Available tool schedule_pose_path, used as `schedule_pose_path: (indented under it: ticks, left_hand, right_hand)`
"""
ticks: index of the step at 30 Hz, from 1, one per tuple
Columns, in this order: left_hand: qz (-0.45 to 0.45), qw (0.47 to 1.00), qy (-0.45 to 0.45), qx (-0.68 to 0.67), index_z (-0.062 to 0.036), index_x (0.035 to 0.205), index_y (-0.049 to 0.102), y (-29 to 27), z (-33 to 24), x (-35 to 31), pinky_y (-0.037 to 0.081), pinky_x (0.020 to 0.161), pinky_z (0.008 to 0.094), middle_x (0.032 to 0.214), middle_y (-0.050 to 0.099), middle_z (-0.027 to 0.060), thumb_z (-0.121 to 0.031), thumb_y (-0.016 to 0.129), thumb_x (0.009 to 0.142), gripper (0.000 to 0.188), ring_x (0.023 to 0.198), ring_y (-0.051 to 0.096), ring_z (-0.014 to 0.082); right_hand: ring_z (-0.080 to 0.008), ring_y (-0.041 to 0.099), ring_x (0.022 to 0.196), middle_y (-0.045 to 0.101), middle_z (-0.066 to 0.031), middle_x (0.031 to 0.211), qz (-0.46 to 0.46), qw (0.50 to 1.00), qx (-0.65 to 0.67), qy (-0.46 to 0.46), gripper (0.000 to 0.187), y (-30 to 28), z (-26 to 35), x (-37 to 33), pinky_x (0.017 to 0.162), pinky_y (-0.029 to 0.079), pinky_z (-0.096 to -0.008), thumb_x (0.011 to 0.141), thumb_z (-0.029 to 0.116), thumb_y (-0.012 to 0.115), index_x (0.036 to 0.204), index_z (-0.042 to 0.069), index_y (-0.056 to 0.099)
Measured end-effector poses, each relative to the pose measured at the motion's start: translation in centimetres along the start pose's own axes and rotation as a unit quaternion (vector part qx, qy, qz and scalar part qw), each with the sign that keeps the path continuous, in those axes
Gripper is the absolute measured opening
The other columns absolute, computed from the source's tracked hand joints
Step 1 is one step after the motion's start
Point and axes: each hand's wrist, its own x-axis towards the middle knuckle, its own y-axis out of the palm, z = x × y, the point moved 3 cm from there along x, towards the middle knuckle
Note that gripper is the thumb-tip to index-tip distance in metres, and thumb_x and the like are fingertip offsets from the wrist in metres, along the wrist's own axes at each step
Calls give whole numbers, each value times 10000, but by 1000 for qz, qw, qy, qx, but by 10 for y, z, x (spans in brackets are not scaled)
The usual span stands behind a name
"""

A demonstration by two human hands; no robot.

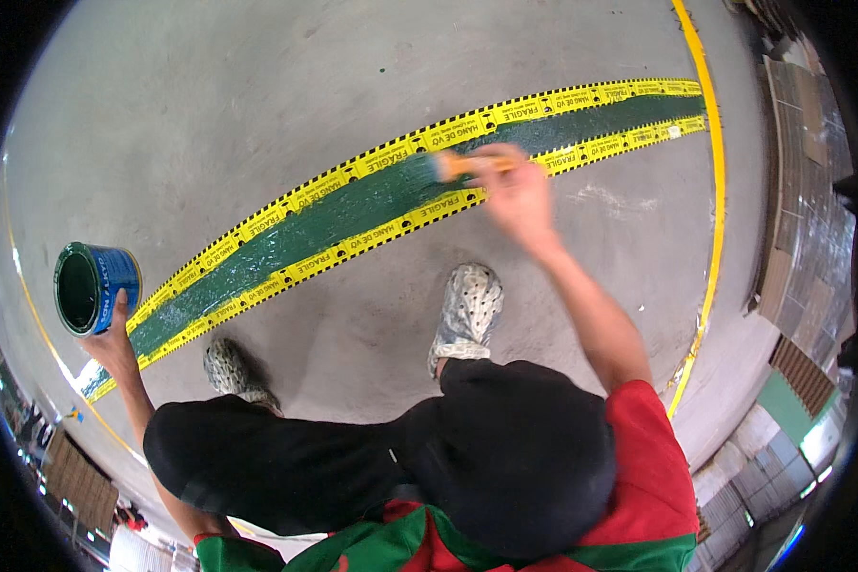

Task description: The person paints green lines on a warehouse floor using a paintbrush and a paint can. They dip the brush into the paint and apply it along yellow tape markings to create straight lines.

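My right hand (517,195) is closed around the orange handle of a paintbrush (456,167). The bristles, coated green, touch a band of dark green paint (353,212) on the floor, near its middle. Two strips of yellow warning tape (300,197) with black-striped edges border the band on its far and near sides. Off to the left, my left hand (114,338) grips a blue paint can (114,276) from below and the side. Its open mouth tilts toward me and shows dark green paint inside.
Grey concrete floor (257,105) surrounds the band. My feet in patterned clogs (469,310) stand just on the near side. A yellow line (720,191) crosses the band's right end; another (29,296) runs along the left. Stacked brown boards (806,191) lie at the far right.
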Motion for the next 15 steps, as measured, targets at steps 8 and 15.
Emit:
schedule_pose_path:
  ticks: [8,15]
  left_hand:
    - [49,999,9,-6,63,1265,632,39,-81,-12,514,973,339,1179,700,122,-86,908,752,602,1034,659,182]
    - [72,990,13,-121,63,1252,636,148,-160,-4,526,943,344,1163,692,115,-116,877,795,547,1018,653,177]
  right_hand:
    - [-355,721,814,743,-171,939,-250,861,-441,-24,163,-230,-65,59,701,571,-433,954,104,607,1057,37,714]
    - [-299,673,921,689,-173,1013,-4,911,-306,-276,294,33,23,-52,688,574,-373,776,60,593,1052,-21,656]
